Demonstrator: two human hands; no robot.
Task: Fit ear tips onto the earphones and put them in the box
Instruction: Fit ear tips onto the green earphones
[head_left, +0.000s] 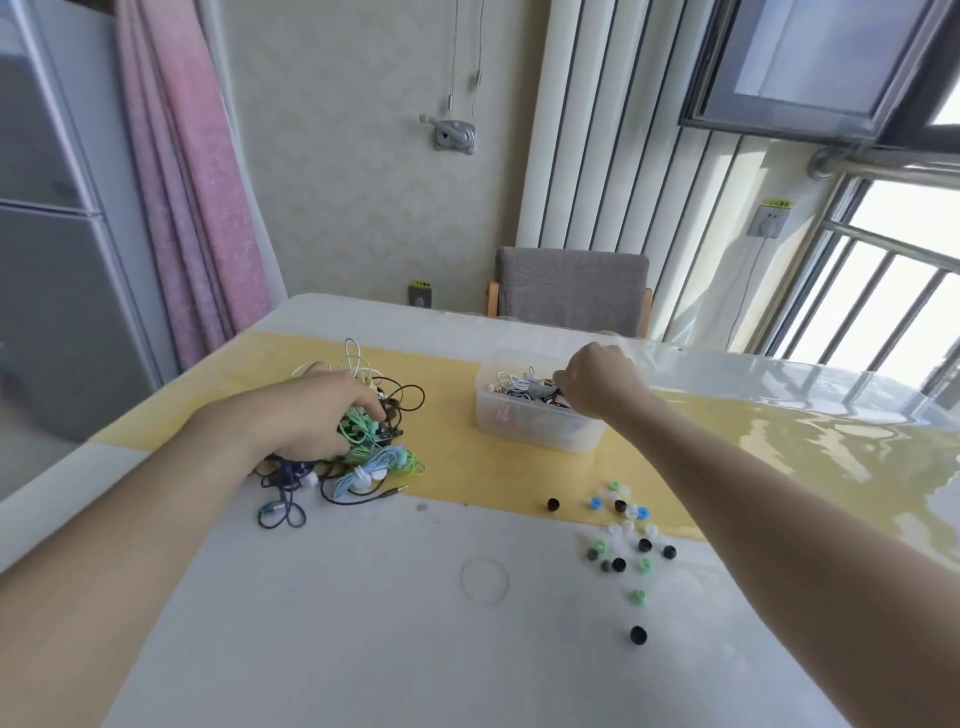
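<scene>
We find the right hand (597, 382) over the box (535, 421), fingers curled downward among the cords inside; whether it pinches a cord or has let go we cannot tell, as the fingertips are hidden behind the knuckles. The left hand (322, 410) lies on the heap of earphones (363, 447) at the left of the worktop (363, 623), fingers bent into the tangle, apparently gripping cords.

We judge the step in hand to be depositing a finished set while picking the next one. To do it well, we would lay the cord fully inside the walls with no loop over the rim, and draw a single set from the heap by its earbud, not by a mid-length loop, since the cords are interlaced and will drag neighbours.

The box is translucent, thin-walled plastic, rectangular with rounded corners, standing on a yellow runner (457, 467). The cords are thin, limp and glossy, in green, pale blue, white and black. The ear tips (628, 540) lie scattered at near right: small, soft-looking domes, black, green, blue and clear, prone to rolling. The worktop is smooth and reflective.
</scene>
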